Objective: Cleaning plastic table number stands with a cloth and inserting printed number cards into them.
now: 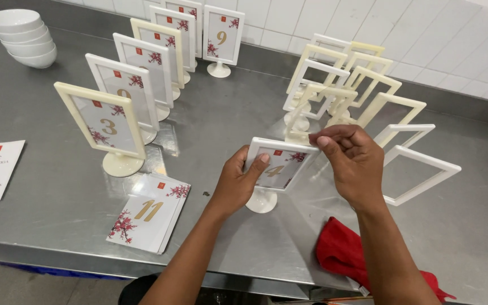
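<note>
Left hand (237, 183) grips the white card stand (275, 169) by its left edge; right hand (352, 161) pinches its top right corner, with the red cloth (345, 254) near the stand's right.

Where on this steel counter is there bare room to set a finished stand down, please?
Bare steel lies between the row of filled stands and the cluster of empty frames, and in front of the bowl stack, left of that row. The near edge is crowded: card pile, both hands, red cloth. The right end past the empty frames looks free too.
</note>
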